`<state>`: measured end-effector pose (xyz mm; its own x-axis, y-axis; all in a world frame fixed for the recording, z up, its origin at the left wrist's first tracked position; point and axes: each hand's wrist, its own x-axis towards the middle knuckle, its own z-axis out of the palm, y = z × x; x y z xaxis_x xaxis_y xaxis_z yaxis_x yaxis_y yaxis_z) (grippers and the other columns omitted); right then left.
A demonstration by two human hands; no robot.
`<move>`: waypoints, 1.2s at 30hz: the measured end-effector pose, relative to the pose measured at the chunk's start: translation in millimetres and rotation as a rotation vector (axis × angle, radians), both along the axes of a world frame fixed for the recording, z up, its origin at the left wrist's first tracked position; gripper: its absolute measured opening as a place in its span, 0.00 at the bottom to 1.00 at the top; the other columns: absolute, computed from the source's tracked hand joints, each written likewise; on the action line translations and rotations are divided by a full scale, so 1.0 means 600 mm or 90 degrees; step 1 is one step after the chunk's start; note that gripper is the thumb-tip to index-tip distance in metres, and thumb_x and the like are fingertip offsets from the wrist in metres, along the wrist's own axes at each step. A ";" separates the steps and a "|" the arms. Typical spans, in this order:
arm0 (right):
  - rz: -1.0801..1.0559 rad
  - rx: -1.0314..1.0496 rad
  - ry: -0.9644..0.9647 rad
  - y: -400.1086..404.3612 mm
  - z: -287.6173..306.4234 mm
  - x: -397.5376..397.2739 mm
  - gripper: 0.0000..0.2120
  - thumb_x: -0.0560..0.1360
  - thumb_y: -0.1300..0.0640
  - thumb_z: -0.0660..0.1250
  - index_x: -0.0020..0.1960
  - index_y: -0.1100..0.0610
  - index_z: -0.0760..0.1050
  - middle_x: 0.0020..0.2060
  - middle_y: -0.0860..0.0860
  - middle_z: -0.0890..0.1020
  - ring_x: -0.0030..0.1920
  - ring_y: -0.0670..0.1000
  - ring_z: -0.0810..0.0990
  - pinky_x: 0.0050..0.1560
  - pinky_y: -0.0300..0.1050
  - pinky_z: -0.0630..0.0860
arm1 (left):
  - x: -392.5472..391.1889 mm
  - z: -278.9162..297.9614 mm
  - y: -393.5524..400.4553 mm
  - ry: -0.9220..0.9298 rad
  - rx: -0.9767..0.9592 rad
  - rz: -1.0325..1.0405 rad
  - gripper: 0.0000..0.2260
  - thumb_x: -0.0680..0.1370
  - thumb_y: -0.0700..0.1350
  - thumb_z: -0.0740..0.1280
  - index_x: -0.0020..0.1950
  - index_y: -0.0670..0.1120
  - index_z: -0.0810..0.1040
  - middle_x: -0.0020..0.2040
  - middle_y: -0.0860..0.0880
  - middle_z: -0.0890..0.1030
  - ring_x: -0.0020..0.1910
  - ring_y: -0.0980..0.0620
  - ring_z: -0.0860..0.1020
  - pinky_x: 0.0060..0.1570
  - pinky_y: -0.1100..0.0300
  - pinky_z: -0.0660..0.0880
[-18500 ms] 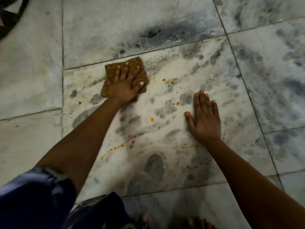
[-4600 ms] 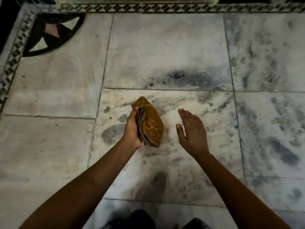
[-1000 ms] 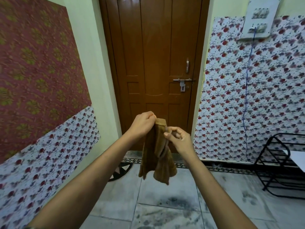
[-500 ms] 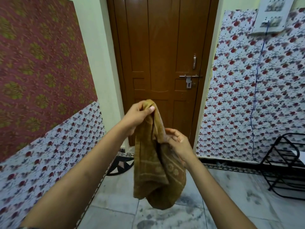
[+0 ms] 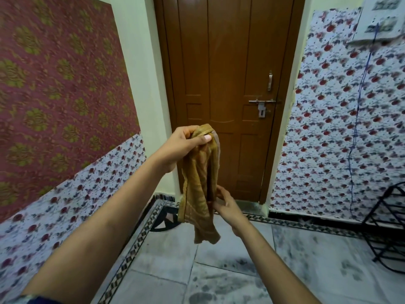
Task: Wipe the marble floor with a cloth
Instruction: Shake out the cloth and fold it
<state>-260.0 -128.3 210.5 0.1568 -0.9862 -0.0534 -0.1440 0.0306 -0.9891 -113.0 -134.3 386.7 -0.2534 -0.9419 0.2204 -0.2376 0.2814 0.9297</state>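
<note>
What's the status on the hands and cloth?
Left hand grips cloth top. Right hand holds its middle. Cloth hangs above floor. Nothing in the way.

Both forearms are showing bare from elbow to wrist. A dark blue sleeve (image 5: 41, 300) edge is peeking in at the left arm's base, low beside the floral wall (image 5: 65, 207).

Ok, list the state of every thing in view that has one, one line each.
cloth: unfolded, hanging off the floor, held at its top and lower down.
left hand: raised, grips the cloth's top.
right hand: lower, fingers hold the cloth's hanging part.
door: closed.
sliding bolt: cannot tell whether it is engaged.
marble floor: dark smudges visible.
black rack: standing upright at the right wall.
</note>
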 end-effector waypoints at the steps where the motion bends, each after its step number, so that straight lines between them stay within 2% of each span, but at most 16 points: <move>1: 0.028 -0.002 0.010 -0.001 -0.004 0.003 0.23 0.76 0.54 0.66 0.69 0.51 0.65 0.64 0.47 0.68 0.66 0.51 0.67 0.65 0.50 0.67 | 0.007 0.003 0.001 -0.002 0.002 -0.001 0.03 0.76 0.46 0.67 0.47 0.49 0.79 0.43 0.50 0.80 0.46 0.53 0.79 0.51 0.60 0.75; 4: 0.082 -0.007 -0.010 -0.001 -0.020 0.011 0.17 0.74 0.56 0.68 0.62 0.55 0.72 0.58 0.51 0.78 0.61 0.53 0.74 0.57 0.44 0.72 | 0.027 0.005 -0.001 0.001 -0.001 0.022 0.02 0.76 0.45 0.67 0.44 0.48 0.79 0.40 0.51 0.79 0.44 0.54 0.79 0.50 0.60 0.75; 8: 0.077 0.034 -0.032 0.007 -0.035 0.016 0.14 0.72 0.54 0.71 0.57 0.53 0.74 0.50 0.48 0.81 0.50 0.45 0.79 0.43 0.33 0.75 | 0.051 -0.003 -0.008 0.019 0.007 0.071 0.03 0.75 0.45 0.68 0.46 0.47 0.80 0.41 0.49 0.80 0.47 0.51 0.79 0.52 0.56 0.74; 11: 0.047 0.071 -0.018 0.010 -0.060 0.009 0.17 0.71 0.53 0.72 0.58 0.55 0.75 0.50 0.48 0.81 0.48 0.45 0.80 0.40 0.32 0.76 | 0.066 -0.008 -0.011 0.052 0.010 0.106 0.03 0.75 0.45 0.68 0.44 0.47 0.80 0.41 0.49 0.80 0.45 0.51 0.79 0.48 0.59 0.75; 13: 0.048 0.105 -0.010 0.015 -0.078 -0.003 0.15 0.71 0.54 0.72 0.57 0.55 0.76 0.50 0.50 0.82 0.48 0.45 0.81 0.39 0.31 0.76 | 0.073 -0.007 -0.013 0.080 0.006 0.141 0.03 0.75 0.45 0.69 0.43 0.46 0.80 0.40 0.49 0.79 0.44 0.52 0.79 0.45 0.62 0.74; 15: 0.070 0.143 0.027 0.020 -0.097 -0.020 0.13 0.72 0.54 0.71 0.55 0.56 0.77 0.49 0.49 0.82 0.47 0.44 0.80 0.38 0.30 0.75 | 0.083 -0.005 -0.018 0.107 0.005 0.176 0.04 0.75 0.45 0.69 0.44 0.44 0.79 0.41 0.48 0.80 0.44 0.51 0.79 0.46 0.61 0.75; 17: 0.077 0.169 0.084 0.022 -0.116 -0.039 0.13 0.73 0.53 0.70 0.54 0.57 0.77 0.49 0.51 0.82 0.48 0.46 0.80 0.41 0.33 0.75 | 0.096 -0.002 -0.025 0.131 0.003 0.205 0.05 0.75 0.45 0.69 0.46 0.44 0.80 0.43 0.46 0.81 0.47 0.49 0.80 0.50 0.58 0.76; 21: 0.056 0.191 0.181 0.013 -0.147 -0.080 0.12 0.73 0.53 0.69 0.52 0.60 0.78 0.49 0.55 0.81 0.51 0.52 0.79 0.51 0.47 0.75 | 0.120 -0.003 -0.040 0.138 0.005 0.248 0.05 0.74 0.45 0.70 0.47 0.45 0.80 0.46 0.44 0.82 0.48 0.48 0.81 0.51 0.55 0.77; 23: -0.003 0.158 0.306 0.004 -0.155 -0.095 0.08 0.73 0.50 0.68 0.45 0.55 0.77 0.43 0.53 0.81 0.46 0.53 0.78 0.47 0.48 0.74 | 0.125 -0.010 -0.046 0.147 0.011 0.273 0.05 0.74 0.46 0.70 0.47 0.45 0.80 0.46 0.44 0.82 0.47 0.48 0.81 0.49 0.56 0.77; 25: -0.113 0.136 0.384 -0.006 -0.153 -0.109 0.09 0.74 0.48 0.66 0.40 0.52 0.73 0.37 0.51 0.78 0.41 0.52 0.77 0.43 0.47 0.72 | 0.128 -0.021 -0.053 0.183 0.030 0.325 0.04 0.75 0.45 0.70 0.46 0.46 0.80 0.44 0.45 0.82 0.46 0.48 0.81 0.47 0.56 0.77; 28: -0.191 0.113 0.329 -0.020 -0.138 -0.128 0.09 0.75 0.51 0.66 0.42 0.55 0.72 0.38 0.54 0.78 0.43 0.55 0.78 0.49 0.52 0.75 | 0.138 -0.042 -0.069 0.262 0.087 0.416 0.07 0.75 0.42 0.69 0.52 0.44 0.79 0.40 0.46 0.81 0.43 0.48 0.80 0.52 0.54 0.77; 30: -0.228 0.088 0.306 -0.027 -0.123 -0.140 0.09 0.74 0.53 0.68 0.41 0.56 0.71 0.37 0.55 0.78 0.43 0.57 0.78 0.47 0.52 0.75 | 0.148 -0.055 -0.081 0.312 0.123 0.450 0.11 0.75 0.39 0.68 0.58 0.42 0.77 0.41 0.45 0.80 0.44 0.46 0.80 0.54 0.52 0.77; 32: -0.256 0.089 0.304 -0.032 -0.108 -0.151 0.12 0.71 0.52 0.71 0.39 0.54 0.68 0.37 0.55 0.78 0.42 0.56 0.77 0.46 0.52 0.75 | 0.158 -0.067 -0.091 0.344 0.175 0.468 0.12 0.75 0.38 0.68 0.59 0.41 0.76 0.41 0.44 0.79 0.41 0.46 0.80 0.49 0.52 0.79; 36: -0.279 0.119 0.378 -0.047 -0.077 -0.168 0.09 0.73 0.52 0.69 0.41 0.55 0.72 0.37 0.54 0.77 0.43 0.55 0.76 0.41 0.46 0.71 | 0.176 -0.096 -0.107 0.348 0.305 0.451 0.10 0.74 0.38 0.69 0.55 0.40 0.74 0.39 0.42 0.79 0.29 0.47 0.80 0.28 0.55 0.78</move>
<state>-360.6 -156.3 164.4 -0.3538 -0.9181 -0.1784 -0.5863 0.3663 -0.7225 -7.3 -198.4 328.9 0.4200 -0.8561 -0.3011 0.2868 -0.1895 0.9391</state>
